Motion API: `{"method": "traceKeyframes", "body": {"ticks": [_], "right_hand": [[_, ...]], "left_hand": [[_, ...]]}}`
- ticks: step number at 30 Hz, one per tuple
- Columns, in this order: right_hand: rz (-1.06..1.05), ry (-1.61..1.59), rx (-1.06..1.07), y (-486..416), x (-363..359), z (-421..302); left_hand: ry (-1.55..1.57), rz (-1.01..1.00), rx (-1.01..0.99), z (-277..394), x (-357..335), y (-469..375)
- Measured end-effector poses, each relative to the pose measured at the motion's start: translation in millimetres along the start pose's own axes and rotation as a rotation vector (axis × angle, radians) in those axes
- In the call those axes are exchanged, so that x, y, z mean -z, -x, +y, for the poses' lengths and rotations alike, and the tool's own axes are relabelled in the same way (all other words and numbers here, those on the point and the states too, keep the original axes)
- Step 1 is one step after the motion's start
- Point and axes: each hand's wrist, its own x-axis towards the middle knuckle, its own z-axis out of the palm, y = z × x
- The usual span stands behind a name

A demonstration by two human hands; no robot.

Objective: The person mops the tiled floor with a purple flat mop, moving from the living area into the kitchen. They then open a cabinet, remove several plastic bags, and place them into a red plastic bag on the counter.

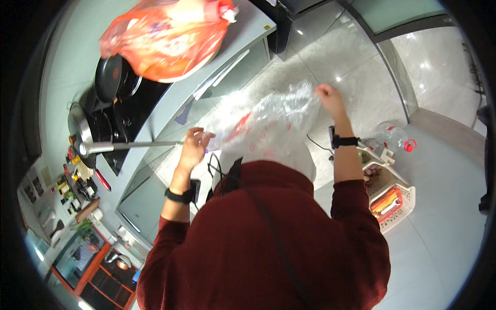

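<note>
A transparent plastic bag (271,120) with red print hangs stretched out between my two hands, over the tiled floor. My left hand (195,145) pinches one end of it near the counter. At the opposite end, my right hand (329,97) has its fingers closed on a crumpled edge. A metal pole (147,144) with a white grip (97,148) reaches from the counter side to behind my left hand, and its lower part is hidden. Both of my wrists wear black straps with a small device.
An orange-red plastic bag (170,38) sits on the counter beside a frying pan (110,77) and a stove (131,108). At right are a plastic bottle (391,135) with a red cap and a perforated plastic basket (409,193). A dark cable (319,144) crosses the floor.
</note>
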Motion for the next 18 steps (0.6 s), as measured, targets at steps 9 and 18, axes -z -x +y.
{"method": "traceKeyframes", "body": {"ticks": [9, 18], "right_hand": [[-0.565, 0.195, -0.325, 27, -209, 186], [-0.518, 0.199, -0.444, -72, -385, 314]], "left_hand": [[-0.047, -0.573, 0.058, -22, -94, -38], [-0.307, -0.656, 0.208, -127, -149, -91]]}}
